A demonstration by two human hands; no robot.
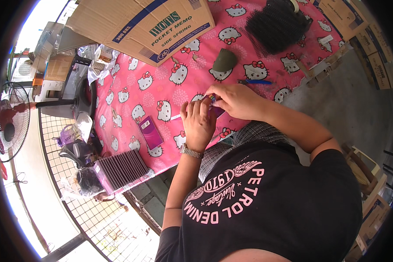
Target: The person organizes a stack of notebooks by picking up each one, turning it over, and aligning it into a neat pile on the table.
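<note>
At the table's (131, 87) near edge, left hand (199, 124) and right hand (236, 101) pinch a small purple booklet (215, 108), open cloth beyond

Small purple booklet (215, 106), mostly hidden, flat on pink tablecloth (131, 87).

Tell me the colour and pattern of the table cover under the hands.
Pink table cover printed with white cartoon cats wearing red bows; the head view shows it.

a big tan cardboard box (144, 24) with blue stripes lies on the table's far side; more brown cartons (377, 61) stand stacked right.
</note>
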